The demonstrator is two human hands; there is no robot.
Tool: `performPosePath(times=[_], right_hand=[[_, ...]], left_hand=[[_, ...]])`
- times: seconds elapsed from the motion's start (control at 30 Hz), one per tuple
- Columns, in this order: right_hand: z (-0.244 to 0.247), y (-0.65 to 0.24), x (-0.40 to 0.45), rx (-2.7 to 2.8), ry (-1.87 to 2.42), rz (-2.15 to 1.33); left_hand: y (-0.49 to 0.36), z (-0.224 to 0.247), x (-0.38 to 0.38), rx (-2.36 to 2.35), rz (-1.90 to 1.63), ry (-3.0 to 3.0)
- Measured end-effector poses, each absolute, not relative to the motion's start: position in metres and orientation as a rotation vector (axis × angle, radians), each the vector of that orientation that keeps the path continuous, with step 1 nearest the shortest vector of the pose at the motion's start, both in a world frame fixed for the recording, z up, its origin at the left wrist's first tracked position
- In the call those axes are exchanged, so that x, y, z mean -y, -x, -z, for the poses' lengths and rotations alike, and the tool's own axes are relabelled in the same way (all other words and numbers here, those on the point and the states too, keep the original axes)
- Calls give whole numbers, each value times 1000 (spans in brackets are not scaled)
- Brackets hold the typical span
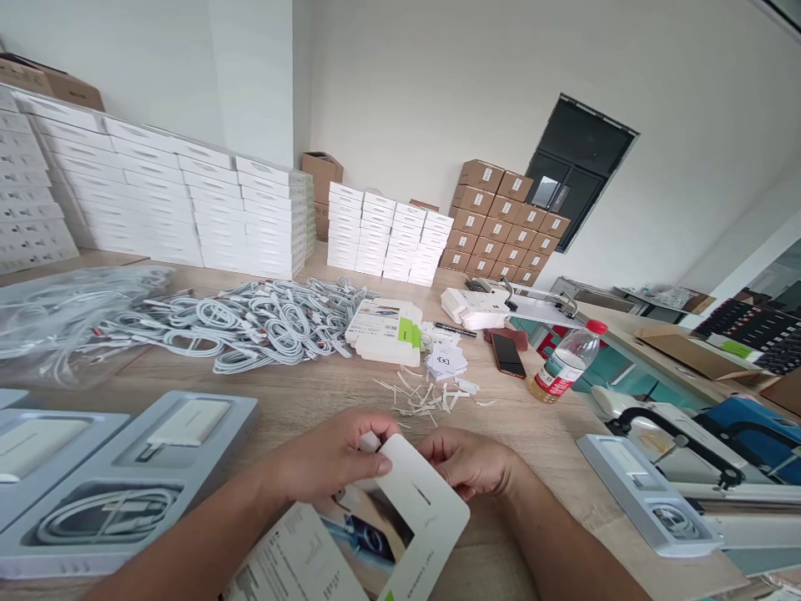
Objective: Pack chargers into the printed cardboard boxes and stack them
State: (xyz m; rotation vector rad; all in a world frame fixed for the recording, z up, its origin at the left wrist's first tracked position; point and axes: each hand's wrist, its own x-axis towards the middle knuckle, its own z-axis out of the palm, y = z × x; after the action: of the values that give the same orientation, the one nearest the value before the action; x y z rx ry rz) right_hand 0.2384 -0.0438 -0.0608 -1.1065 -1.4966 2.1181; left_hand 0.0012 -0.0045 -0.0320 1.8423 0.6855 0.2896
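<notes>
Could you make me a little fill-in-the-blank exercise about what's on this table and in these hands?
1. Of the left hand and the right hand, ____ hold the printed cardboard.
2. The plastic bottle has a cap coloured ____.
3. In the open tray nearest the left forearm, a white block sits in one compartment and a coiled ____ in the other.
4. In the picture, the stacked brown cartons stand to the ____ of the dark window.

Missing words: both; red; cable; left.

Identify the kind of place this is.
Probably a small packing workshop: white boxes stacked high along the worktop, a heap of coiled cables, and open trays each fitted with a charger-like block or a cable, or both.
</notes>
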Motion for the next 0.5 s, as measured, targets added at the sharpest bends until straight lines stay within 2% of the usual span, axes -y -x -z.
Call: performPosePath(times=[0.1, 0.17, 0.4, 0.5], right_hand=[[61, -239, 44, 1557, 1146, -2052], [62, -238, 43, 1612, 1242, -1882], [79, -250, 21, 1738, 1555, -629], [83, -280, 8, 1620, 1664, -284]], left_hand=[[-1, 35, 4, -684, -292, -1817], [-2, 37, 5, -662, -288, -1764], [-14, 45, 8, -726, -336, -1550], [-17, 48, 7, -827, -375, -1551]])
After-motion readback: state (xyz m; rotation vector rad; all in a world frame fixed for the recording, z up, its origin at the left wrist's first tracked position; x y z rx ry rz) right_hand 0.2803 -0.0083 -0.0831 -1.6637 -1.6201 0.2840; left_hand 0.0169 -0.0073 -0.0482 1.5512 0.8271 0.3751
